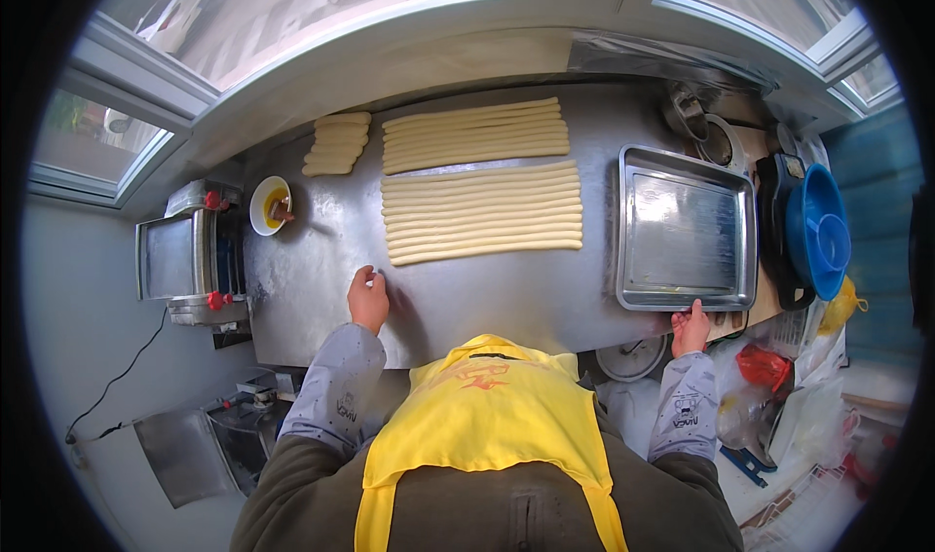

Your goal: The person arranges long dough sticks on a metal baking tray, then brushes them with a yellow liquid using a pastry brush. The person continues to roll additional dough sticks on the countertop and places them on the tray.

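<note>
At the right of the steel table, my right hand (691,329) grips the near rim of a shallow metal baking tray (679,231), which holds no dough. My left hand (368,302) hovers over the table's near side, fingers curled together; anything small between the fingertips is too small to make out. Just beyond it lies a row of long pale dough strips (482,211), side by side. Another row of long dough strips (474,135) lies behind that, with a group of short dough pieces (337,144) to its left.
A white bowl (256,204) with yellow liquid and a brush-like thing stands at the left of the steel table (321,250). Beyond the left edge is a metal rolling machine (190,255) with red knobs. Blue basins (823,231), a black scale and metal pots crowd the right side.
</note>
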`<state>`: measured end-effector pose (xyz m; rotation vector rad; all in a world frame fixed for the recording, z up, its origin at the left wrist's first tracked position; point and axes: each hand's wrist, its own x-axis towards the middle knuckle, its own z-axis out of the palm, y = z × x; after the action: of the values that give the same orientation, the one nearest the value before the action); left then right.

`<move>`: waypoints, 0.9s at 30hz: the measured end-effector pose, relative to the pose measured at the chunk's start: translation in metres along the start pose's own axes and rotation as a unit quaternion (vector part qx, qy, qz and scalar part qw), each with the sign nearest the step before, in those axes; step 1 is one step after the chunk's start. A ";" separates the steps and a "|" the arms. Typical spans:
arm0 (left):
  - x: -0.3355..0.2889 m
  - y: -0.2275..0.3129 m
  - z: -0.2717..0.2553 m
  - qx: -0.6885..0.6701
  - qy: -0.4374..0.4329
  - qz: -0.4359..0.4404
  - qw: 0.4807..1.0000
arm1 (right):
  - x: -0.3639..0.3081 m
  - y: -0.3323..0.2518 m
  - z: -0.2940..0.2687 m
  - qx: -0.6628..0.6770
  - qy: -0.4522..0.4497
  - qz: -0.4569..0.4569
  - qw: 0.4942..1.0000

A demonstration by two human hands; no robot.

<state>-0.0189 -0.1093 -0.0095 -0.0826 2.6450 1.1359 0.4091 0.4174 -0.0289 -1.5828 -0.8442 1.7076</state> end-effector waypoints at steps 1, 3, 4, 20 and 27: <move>0.005 0.000 0.002 -0.008 -0.001 -0.038 0.999 | -0.005 -0.002 0.001 -0.031 0.020 -0.005 0.999; 0.015 0.004 0.005 -0.101 -0.015 -0.087 0.991 | -0.022 -0.007 0.005 -0.113 0.101 0.001 0.988; 0.019 0.007 0.007 -0.161 -0.033 -0.131 0.978 | -0.033 -0.007 0.010 -0.158 0.083 -0.063 0.982; 0.037 0.034 0.031 -0.266 -0.063 -0.184 0.944 | -0.074 0.060 0.254 -0.314 -0.177 -0.027 0.933; 0.030 0.035 0.039 -0.238 -0.028 -0.123 0.963 | -0.066 0.066 0.259 -0.289 -0.170 -0.040 0.941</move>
<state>-0.0447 -0.0556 -0.0185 -0.4472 2.1802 1.6229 0.1524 0.3188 -0.0287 -1.5900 -1.6853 1.8003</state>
